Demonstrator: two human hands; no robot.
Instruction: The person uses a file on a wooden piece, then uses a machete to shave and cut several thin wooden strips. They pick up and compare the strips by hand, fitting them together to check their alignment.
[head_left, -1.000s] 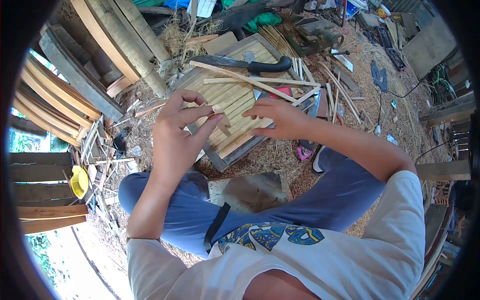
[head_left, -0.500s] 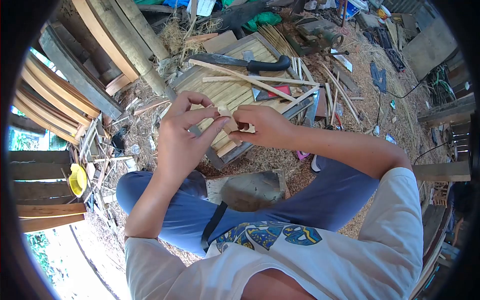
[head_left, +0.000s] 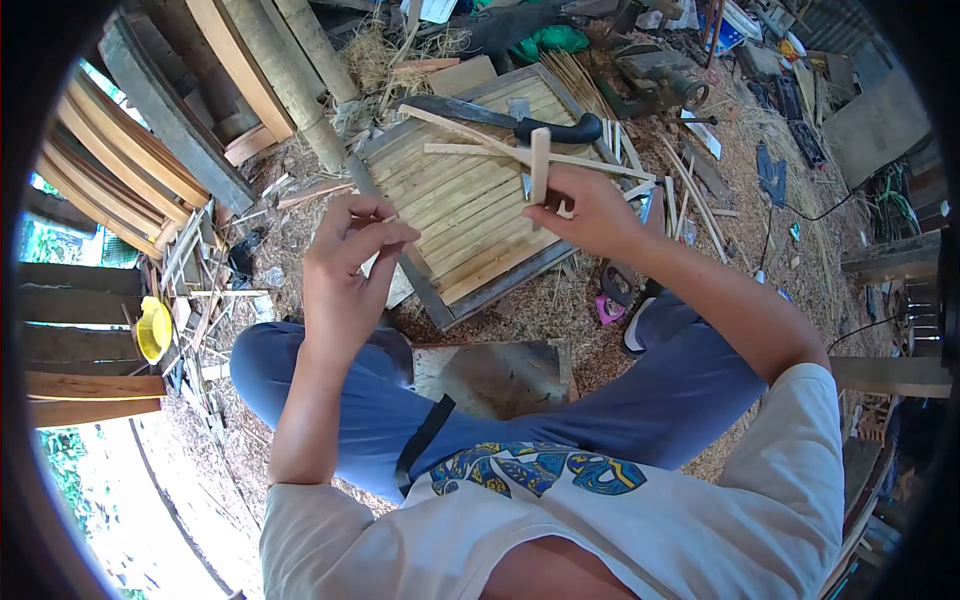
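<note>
My right hand (head_left: 590,208) grips a short pale wooden piece (head_left: 540,165), which stands upright from the fingers over the slatted wooden panel (head_left: 470,215). Apart from it, my left hand (head_left: 350,260) is closed in a loose pinch near the panel's left edge. Whatever lies between its fingertips, if anything, is too small to make out. A machete with a black handle (head_left: 560,130) rests across the far part of the panel. Thin wooden strips (head_left: 450,151) lie crossed beside it, partly behind my right hand.
A board (head_left: 490,375) lies between my legs. Near my right foot is a pink object (head_left: 608,310). A yellow plastic container (head_left: 154,330) sits at the left. Wood shavings and offcuts cover the ground, with curved timbers (head_left: 120,170) leaning at upper left.
My hands have moved apart. My right hand has carried the wooden piece to the right and turned it upright, while my left hand has dropped slightly, away from the piece.
</note>
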